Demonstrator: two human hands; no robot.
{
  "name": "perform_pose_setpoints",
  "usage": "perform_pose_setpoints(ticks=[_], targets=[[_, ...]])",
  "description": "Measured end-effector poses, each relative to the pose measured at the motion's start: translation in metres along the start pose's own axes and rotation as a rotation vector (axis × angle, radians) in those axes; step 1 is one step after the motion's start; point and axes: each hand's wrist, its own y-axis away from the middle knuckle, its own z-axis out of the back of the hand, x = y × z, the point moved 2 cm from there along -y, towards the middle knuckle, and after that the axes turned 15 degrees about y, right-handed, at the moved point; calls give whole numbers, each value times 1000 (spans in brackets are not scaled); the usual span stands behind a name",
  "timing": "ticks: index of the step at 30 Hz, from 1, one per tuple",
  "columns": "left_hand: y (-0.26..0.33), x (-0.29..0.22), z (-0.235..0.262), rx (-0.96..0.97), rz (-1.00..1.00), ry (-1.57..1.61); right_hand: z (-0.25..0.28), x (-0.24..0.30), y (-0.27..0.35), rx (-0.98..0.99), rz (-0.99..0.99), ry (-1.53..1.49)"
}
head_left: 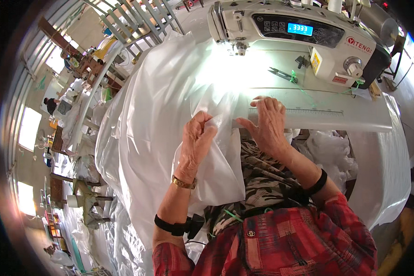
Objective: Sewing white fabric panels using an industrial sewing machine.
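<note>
A large sheet of thin, shiny white fabric (156, 92) spreads from the sewing machine's bed over the left side and down across my lap. My left hand (195, 140) is closed, pinching a fold of this fabric between thumb and fingers. Beside it, my right hand (270, 124) rests on the table's front edge, fingers stretched and thumb apart, the thumb tip close to the fabric's right edge. Above both hands stands a white sewing machine (285, 27) with a lit display; its lamp glares over the needle area, so the fabric there is washed out.
Small black-handled thread snips (283, 74) lie on the table right of the needle, with green thread tied on. A printed ruler scale (308, 112) runs along the table's front edge. Crumpled white plastic (329, 149) lies below the table. A metal rack (129, 23) stands at the back left.
</note>
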Motion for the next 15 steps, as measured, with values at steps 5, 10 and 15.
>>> perform_pose_setpoints(ticks=[5,10,15], targets=[[-8,-11,-13,-31,-140,-467,-12,8,2,3,-25,119],[-25,-11,-24,121,-189,-794,-17,11,4,21,-54,62],[-21,-1,-32,127,-207,-634,-4,0,-8,-151,88,-204]])
